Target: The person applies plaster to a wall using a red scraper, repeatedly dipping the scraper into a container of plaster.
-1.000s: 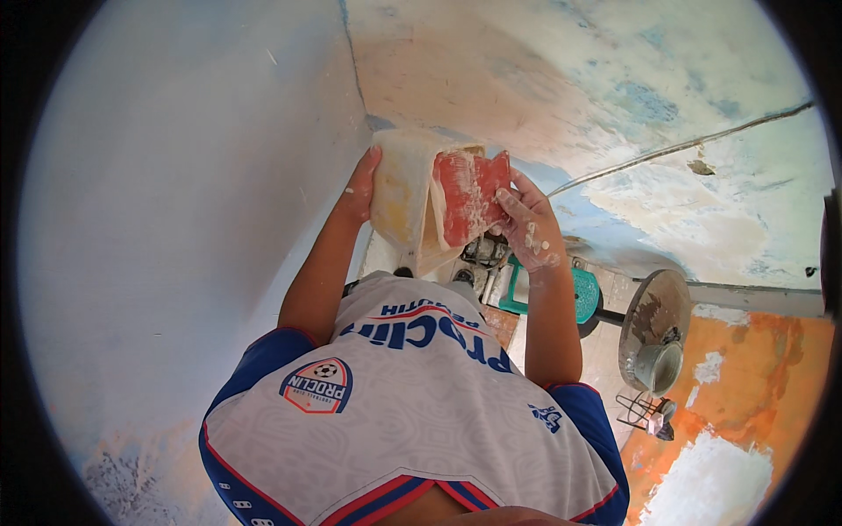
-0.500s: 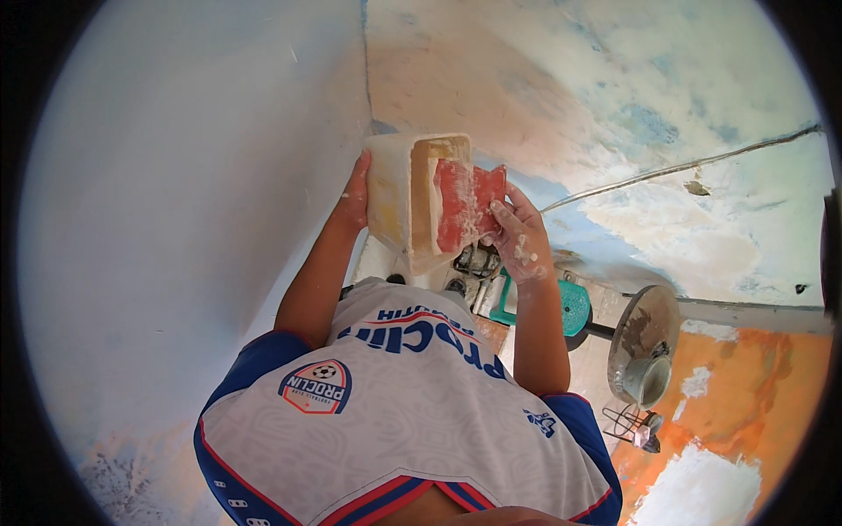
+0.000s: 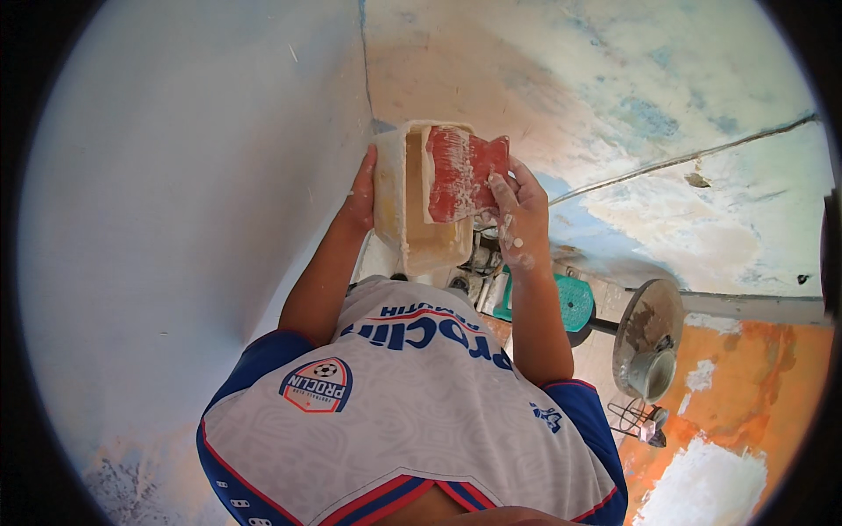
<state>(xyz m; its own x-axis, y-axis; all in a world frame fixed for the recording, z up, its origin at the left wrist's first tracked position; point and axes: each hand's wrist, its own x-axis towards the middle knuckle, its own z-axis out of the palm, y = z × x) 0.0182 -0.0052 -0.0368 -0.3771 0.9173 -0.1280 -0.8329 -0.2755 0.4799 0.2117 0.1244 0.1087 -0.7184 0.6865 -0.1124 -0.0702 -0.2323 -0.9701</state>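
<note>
While the pale blue wall fills the whole left side of the view, the person's left hand is raised against the left flank of a cream-coloured rectangular tub, palm pressed to its side and thumb pointing up along the edge. The rest of its fingers are hidden behind the tub, so the hold is seen only as a clasp from that side. The tub is tipped so that its open mouth faces the camera, and its inner walls are smeared with pale filler. Just right of centre, a red-orange trowel blade lies across the tub's open mouth, streaked with white along its far edge and touching the tub's rim. The right hand, spotted with white paste, has its fingers closed around the near right part of the blade. Both forearms rise from a white sports jersey with blue sleeves at the lower middle. Farther right, beyond the right forearm, a green plastic stool stands on the floor, and to its right is a standing fan with a dusty round grille. The right-hand wall is patched in white, blue and peach, with a thin cable running across it.
</note>
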